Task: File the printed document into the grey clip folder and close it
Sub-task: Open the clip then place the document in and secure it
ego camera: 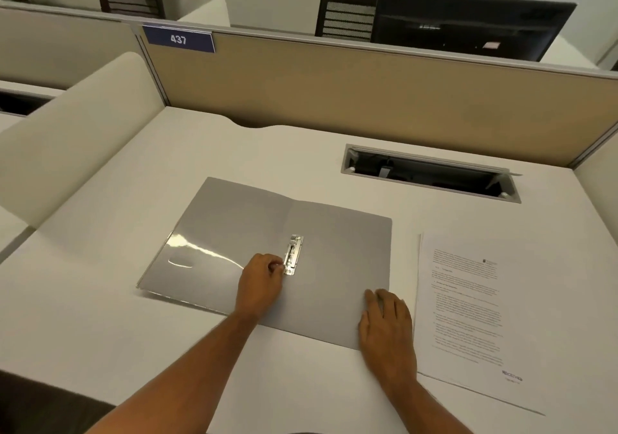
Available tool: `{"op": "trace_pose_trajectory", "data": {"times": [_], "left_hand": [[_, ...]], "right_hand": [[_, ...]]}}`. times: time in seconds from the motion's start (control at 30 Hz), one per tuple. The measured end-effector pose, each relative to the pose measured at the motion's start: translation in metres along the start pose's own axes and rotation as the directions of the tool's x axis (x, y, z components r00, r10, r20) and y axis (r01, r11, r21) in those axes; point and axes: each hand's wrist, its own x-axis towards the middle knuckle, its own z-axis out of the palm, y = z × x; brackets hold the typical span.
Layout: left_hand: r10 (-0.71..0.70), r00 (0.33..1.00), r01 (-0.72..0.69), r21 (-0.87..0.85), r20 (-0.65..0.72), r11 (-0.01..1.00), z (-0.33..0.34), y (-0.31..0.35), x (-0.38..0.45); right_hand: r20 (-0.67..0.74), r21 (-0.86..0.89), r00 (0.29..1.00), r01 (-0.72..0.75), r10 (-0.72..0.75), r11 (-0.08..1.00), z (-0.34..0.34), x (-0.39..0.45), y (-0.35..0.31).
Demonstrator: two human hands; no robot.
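The grey clip folder (337, 243) lies open and flat on the white desk (100, 316), both covers spread. A metal clip (294, 254) runs along its spine on the right half. My left hand (261, 286) rests on the folder with fingertips pinching the near end of the clip. My right hand (388, 330) lies flat, fingers apart, on the folder's near right corner. The printed document (468, 313), a small stack of text pages, lies on the desk just right of the folder, touching neither hand.
An open cable tray (431, 173) is sunk into the desk behind the document. A tan partition (334, 86) with a blue "437" label (179, 39) closes the back. White dividers flank both sides. A monitor (468, 25) and chairs stand beyond.
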Motion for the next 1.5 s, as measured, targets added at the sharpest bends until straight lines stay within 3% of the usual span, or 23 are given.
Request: {"op": "trace_pose_trajectory", "data": {"times": [0.43,0.77,0.97,1.3,1.5], "left_hand": [[-0.051,0.997,0.049,0.039,0.062,0.998,0.005,0.002,0.012],[-0.066,0.997,0.069,-0.076,0.045,0.995,0.004,0.009,0.008],[-0.145,0.988,0.15,-0.109,0.049,0.983,0.001,0.008,0.013],[-0.185,0.957,0.21,-0.093,0.224,0.973,-0.014,-0.002,0.032],[-0.132,0.957,0.158,-0.084,0.258,0.984,-0.014,0.003,0.03]], "right_hand": [[0.079,0.036,0.997,-0.029,0.026,0.999,-0.008,0.002,-0.001],[0.099,0.046,0.995,-0.037,0.033,0.998,-0.007,0.001,0.0],[0.103,0.042,0.994,-0.03,0.026,0.999,-0.006,0.001,0.001],[0.089,0.036,0.996,-0.03,0.027,0.999,-0.008,0.001,-0.001],[0.071,0.047,0.997,-0.02,0.016,0.999,-0.007,0.001,-0.001]]}}
